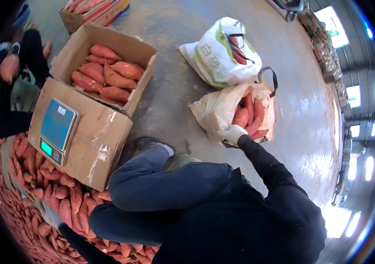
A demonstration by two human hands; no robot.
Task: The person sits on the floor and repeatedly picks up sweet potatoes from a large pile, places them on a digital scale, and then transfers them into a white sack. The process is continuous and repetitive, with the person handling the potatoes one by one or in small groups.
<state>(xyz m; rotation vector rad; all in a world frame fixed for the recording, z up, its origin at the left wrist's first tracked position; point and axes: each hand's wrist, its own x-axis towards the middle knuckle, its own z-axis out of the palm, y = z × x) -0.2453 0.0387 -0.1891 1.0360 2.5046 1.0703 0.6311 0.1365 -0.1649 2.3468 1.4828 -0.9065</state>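
**A:** ok so where's the right hand (233, 133)?
**B:** gloved, up against the near-left edge of a beige bag (207, 112). The sweet potatoes (258, 113) in that bag are just beside and beyond it. Honestly can't tell if the fingers are pinched on the rim or just resting there.
**A:** and the left hand (52, 215)?
**B:** also gloved, down on a big loose pile (77, 200) of more sweet potatoes. Can't tell if it's closed on one.
**A:** what else is around?
**B:** ahead of the left hand there's a blue scale (58, 124) on a cardboard box (93, 147), then an open carton (147, 66) with more sweet potatoes further out. Past the right hand, beyond the beige bag, sits a white-and-green bag (211, 50).
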